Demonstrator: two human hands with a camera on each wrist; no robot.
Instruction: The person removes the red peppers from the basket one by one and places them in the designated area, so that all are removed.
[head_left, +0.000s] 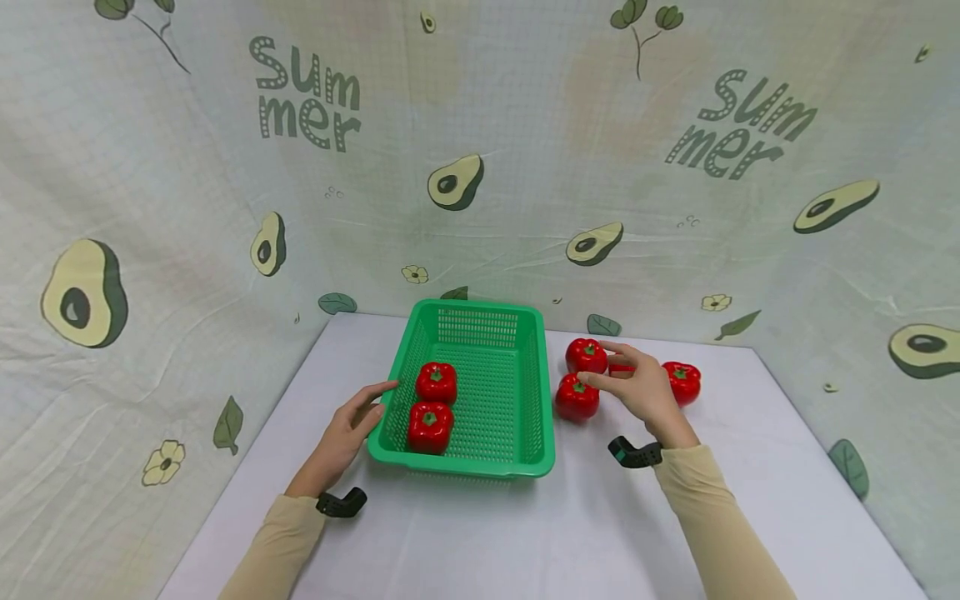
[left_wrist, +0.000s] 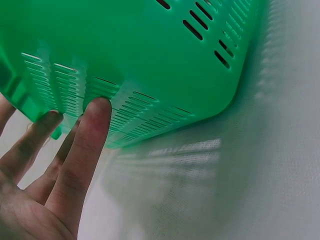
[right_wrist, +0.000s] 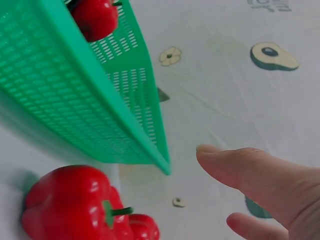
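Observation:
A green plastic basket stands on the table with two red bell peppers, a rear one and a front one, along its left side. Fingertips of my left hand touch the basket's left wall, the fingers fairly straight. To the right of the basket, my right hand hovers over more red bell peppers, thumb and fingers spread. Closest to it are a back pepper and a near pepper. In the right wrist view the thumb is apart from the pepper.
Another red bell pepper sits right of my right hand, and a further red one is partly hidden behind the fingers. A white cloth covers the table. A printed curtain with avocados hangs behind and at both sides.

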